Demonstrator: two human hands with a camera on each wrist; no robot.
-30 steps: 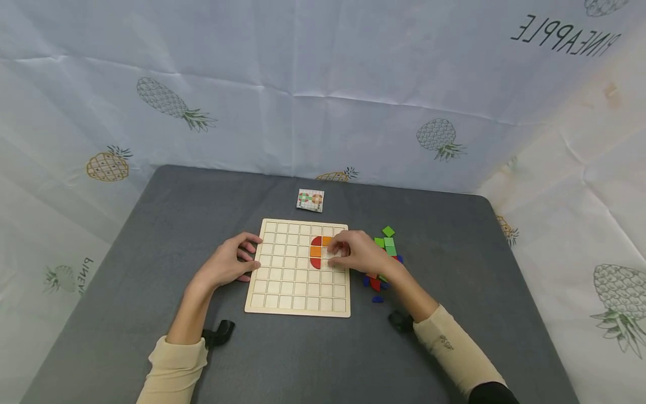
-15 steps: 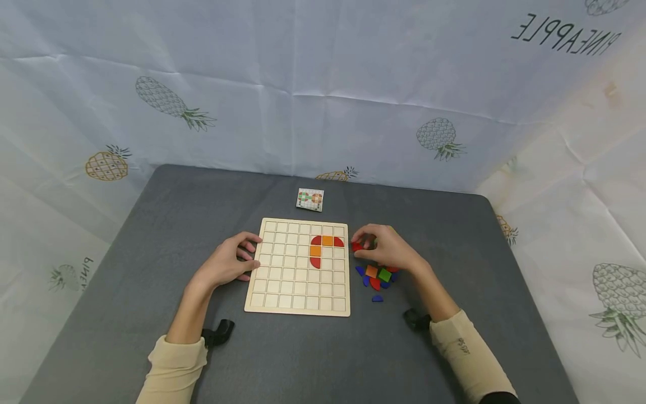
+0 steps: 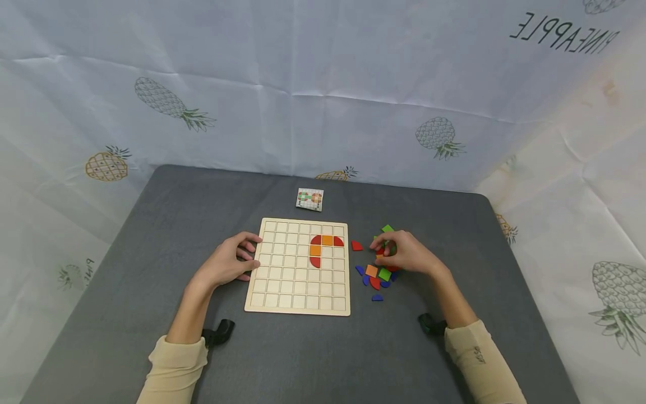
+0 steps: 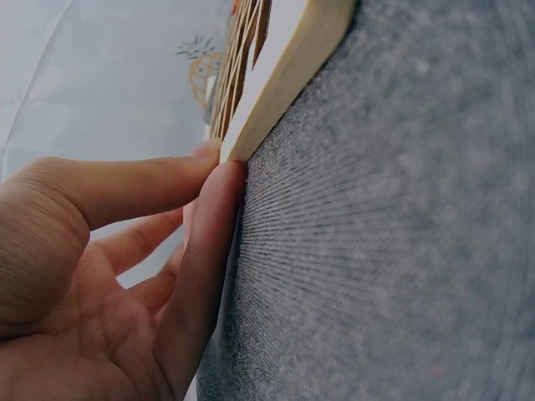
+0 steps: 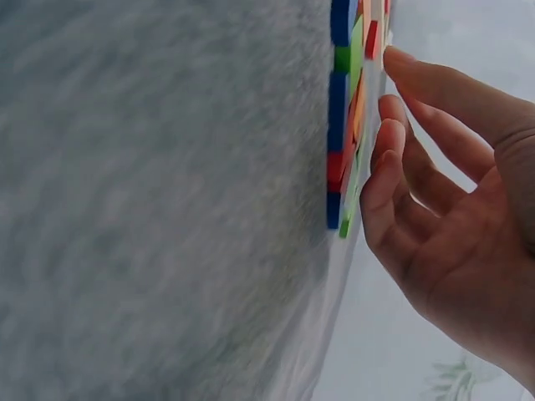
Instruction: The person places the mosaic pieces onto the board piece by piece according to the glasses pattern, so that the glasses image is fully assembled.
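Observation:
My left hand (image 3: 228, 261) grips the left edge of a wooden grid board (image 3: 282, 275); in the left wrist view the thumb lies on its rim and another finger meets its side. Set in the board's upper right cells are red quarter-round pieces (image 3: 315, 262) and orange square pieces (image 3: 327, 240). Over a loose pile of coloured pieces to the right hovers my right hand (image 3: 406, 251), fingers bent, thumb and fingertips apart, no piece visible between them. It partly hides the pile. A single red quarter-round piece (image 3: 356, 246) lies between board and pile.
Behind the board lies a small pattern card (image 3: 309, 199). Blue pieces (image 3: 377, 298), a green square (image 3: 384, 274) and an orange square (image 3: 371, 270) lie at the pile's near side. A pineapple-print cloth (image 3: 292, 112) hangs behind the grey table (image 3: 212, 196).
My right hand has moved from the board to the pile on the right. A red quarter-round piece shows in the board's top right. The left hand stays put.

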